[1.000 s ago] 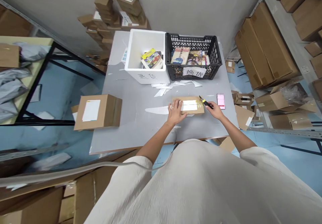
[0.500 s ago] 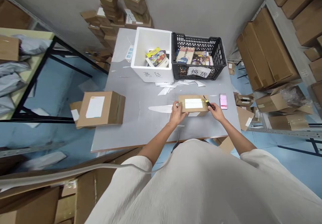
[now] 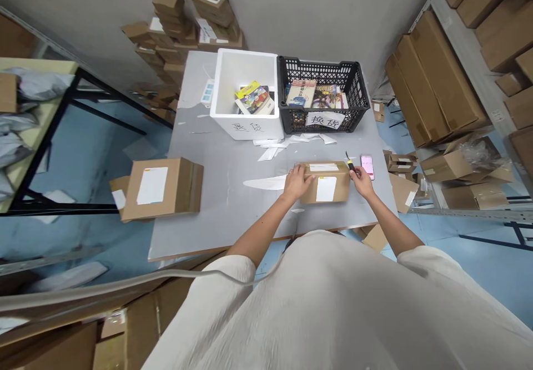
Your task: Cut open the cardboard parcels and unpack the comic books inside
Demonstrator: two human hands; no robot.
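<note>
Small brown cardboard parcel [image 3: 325, 182] stands on edge on the grey worktop [image 3: 216, 192], white label on the near face, a pale tape strip along the top. Left hand [image 3: 296, 182] clasps its 9 o'clock end; right hand [image 3: 361, 180] presses the 3 o'clock end while gripping a yellow-black utility knife [image 3: 350, 163]. Pink phone [image 3: 367, 166] lies just beside, at 2 o'clock.

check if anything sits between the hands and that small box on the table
Nothing visible does. The left hand is already on the left end of the small cardboard box, and the right hand, holding a yellow-and-black box cutter, is at its right end. The pink phone lies just beyond the right hand, off to the side.
</note>
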